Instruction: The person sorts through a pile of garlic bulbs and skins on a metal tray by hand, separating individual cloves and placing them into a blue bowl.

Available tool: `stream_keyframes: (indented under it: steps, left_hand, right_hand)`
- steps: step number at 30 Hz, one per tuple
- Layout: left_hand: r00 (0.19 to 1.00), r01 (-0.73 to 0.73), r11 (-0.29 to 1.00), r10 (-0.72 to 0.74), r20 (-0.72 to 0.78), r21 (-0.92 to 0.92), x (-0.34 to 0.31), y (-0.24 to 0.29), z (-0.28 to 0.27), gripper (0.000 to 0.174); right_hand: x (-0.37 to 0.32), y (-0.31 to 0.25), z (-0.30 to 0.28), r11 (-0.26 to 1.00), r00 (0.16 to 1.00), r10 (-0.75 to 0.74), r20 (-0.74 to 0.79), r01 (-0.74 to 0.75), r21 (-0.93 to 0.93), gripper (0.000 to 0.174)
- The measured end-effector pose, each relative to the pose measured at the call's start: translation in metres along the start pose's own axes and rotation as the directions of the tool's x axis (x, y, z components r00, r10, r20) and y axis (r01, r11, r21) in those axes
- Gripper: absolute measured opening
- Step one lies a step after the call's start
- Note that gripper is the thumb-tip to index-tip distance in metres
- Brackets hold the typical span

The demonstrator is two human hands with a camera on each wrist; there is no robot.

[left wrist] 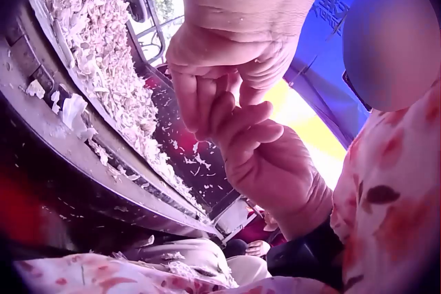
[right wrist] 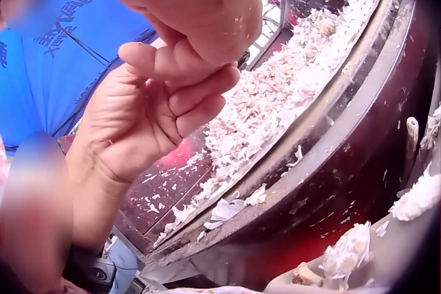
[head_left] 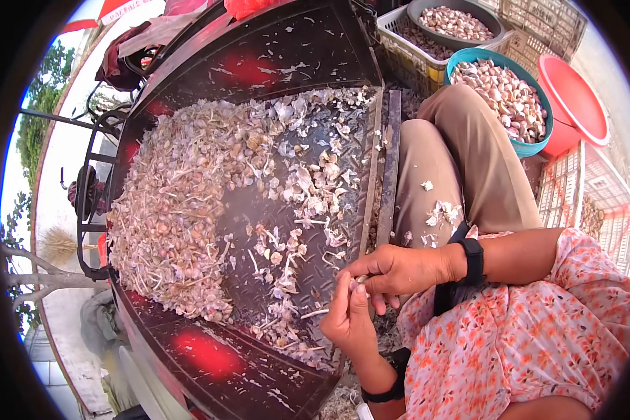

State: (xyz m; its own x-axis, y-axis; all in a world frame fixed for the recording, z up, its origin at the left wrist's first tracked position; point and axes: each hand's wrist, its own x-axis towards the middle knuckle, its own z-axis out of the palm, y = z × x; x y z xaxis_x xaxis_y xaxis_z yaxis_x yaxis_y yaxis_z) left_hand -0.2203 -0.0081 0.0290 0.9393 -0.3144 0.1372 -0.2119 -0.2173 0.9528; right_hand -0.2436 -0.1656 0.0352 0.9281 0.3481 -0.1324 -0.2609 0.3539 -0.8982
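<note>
Both hands meet fingertip to fingertip over the near edge of a dark metal cart bed point(head_left: 241, 203). My left hand point(head_left: 346, 318) pinches a small pale garlic clove point(head_left: 358, 280) between thumb and fingers. From the other side my right hand point(head_left: 402, 269), a black watch at its wrist, grips at the same clove with thumb and forefinger. Fingers hide most of the clove, and in both wrist views they cover it. At the right fingertips a small dark bit point(right wrist: 243, 59) shows in the right wrist view. Close by the left hand is a thin dry stem point(head_left: 315, 313).
A large heap of garlic skins and stems point(head_left: 175, 210) fills the cart's far side. Peelings point(head_left: 441, 212) lie on the person's trousers. At upper right stand a teal basin point(head_left: 500, 101) of garlic cloves, a grey basin point(head_left: 455, 24), a red bucket point(head_left: 574, 98) and plastic crates point(head_left: 563, 178).
</note>
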Motion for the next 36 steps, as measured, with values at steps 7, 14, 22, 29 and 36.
stream_keyframes:
  steps: [7, 14, 22, 29, 36]
  left_hand:
    - [0.986, 0.001, 0.994, -0.02, -0.165, -0.113, -0.005, 0.012, 0.003, 0.018]
    - [0.92, 0.265, 0.959, -0.282, -0.271, -0.097, -0.018, 0.035, -0.012, 0.036]
    - [0.928, 0.166, 0.971, -0.094, -0.36, 0.174, -0.03, 0.032, -0.037, 0.033]
    - [0.884, 0.136, 0.99, -0.103, -0.456, 0.039, -0.043, 0.003, -0.078, 0.026]
    - [0.961, 0.221, 0.924, -0.151, -0.233, 0.312, -0.106, 0.052, -0.122, 0.024]
  right_hand:
    - [-0.023, -0.012, -0.003, 0.99, 0.998, 0.001, -0.056, -0.009, -0.141, 0.042]
    - [-0.129, -0.061, -0.056, 0.953, 0.759, -0.302, -0.577, 0.246, -0.176, 0.029]
    - [-0.391, -0.02, -0.1, 0.833, -0.183, -0.552, -0.813, -0.07, -0.549, 0.029]
    - [-0.506, 0.106, -0.089, 0.372, 0.11, -0.167, -0.98, -0.913, -0.166, 0.025]
    - [-0.26, -0.01, -0.101, 0.467, 0.47, -0.645, -0.603, -0.382, -0.797, 0.014]
